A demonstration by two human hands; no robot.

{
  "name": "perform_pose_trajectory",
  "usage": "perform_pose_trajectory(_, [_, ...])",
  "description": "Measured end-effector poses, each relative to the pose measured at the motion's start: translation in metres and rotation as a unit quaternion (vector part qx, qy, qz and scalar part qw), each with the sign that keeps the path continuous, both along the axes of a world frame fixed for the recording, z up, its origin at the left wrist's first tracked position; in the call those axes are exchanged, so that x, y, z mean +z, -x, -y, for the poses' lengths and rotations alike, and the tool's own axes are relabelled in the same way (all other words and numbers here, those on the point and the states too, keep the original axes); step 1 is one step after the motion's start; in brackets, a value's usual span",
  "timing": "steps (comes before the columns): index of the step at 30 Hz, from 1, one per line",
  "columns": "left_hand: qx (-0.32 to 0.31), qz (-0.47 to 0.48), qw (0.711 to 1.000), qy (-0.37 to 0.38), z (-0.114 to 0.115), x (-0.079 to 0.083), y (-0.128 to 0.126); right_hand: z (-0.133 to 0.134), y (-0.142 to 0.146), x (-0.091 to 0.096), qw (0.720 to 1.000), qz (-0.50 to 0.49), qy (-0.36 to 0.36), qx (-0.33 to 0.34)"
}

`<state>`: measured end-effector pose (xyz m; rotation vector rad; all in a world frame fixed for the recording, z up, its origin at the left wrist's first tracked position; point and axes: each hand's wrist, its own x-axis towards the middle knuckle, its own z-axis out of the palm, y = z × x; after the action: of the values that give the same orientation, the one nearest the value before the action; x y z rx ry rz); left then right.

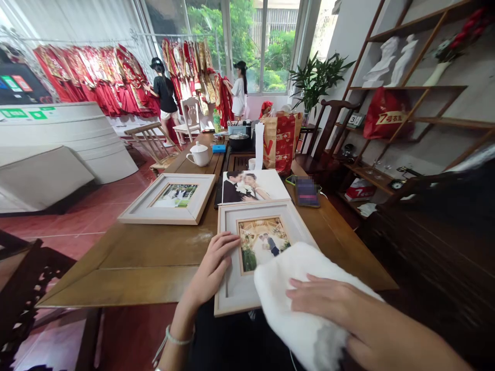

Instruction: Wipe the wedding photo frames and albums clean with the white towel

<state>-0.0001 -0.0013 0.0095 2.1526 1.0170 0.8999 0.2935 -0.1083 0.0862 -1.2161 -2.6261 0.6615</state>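
A light wooden picture frame [223,299] with a white mat and a wedding photo [263,242] lies in front of me, its near end past the table edge. Across its left border rests my left hand [216,265], fingers stretched out over the mat. My right hand [328,301] grips a fluffy white cloth [294,268], which covers the frame's lower right part; the thumb is hidden. A second framed photo [178,196] lies flat to the left. Just behind the near frame is an unframed print of a couple [270,185].
On the wooden table [154,257] stand a white lidded cup [199,153], a paper bag [284,139] and a dark phone [308,192]. Two people [164,93] are by racks of red garments [96,77]. Chairs [325,134] and a shelf unit [417,87] flank the right side.
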Motion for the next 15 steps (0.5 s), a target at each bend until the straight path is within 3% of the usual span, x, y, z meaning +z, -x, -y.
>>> perform_pose_trajectory(3, [-0.001, -0.002, 1.0, -0.002, -0.001, -0.002, 0.001, 0.008, -0.033, -0.005, 0.993, 0.041, -0.066, -0.087])
perform_pose_trajectory(6, [-0.002, 0.001, 1.0, -0.006, -0.001, -0.003, 0.002, 0.004, -0.041, -0.02, 0.984, 0.067, -0.109, -0.121])
perform_pose_trajectory(11, [-0.003, 0.002, 1.0, -0.006, -0.001, -0.002, 0.001, -0.013, -0.001, -0.04, 0.984, 0.056, -0.096, -0.142])
perform_pose_trajectory(15, [0.001, 0.005, 1.0, -0.006, 0.002, 0.001, 0.0, -0.03, 0.034, -0.04, 0.991, -0.027, -0.052, -0.119])
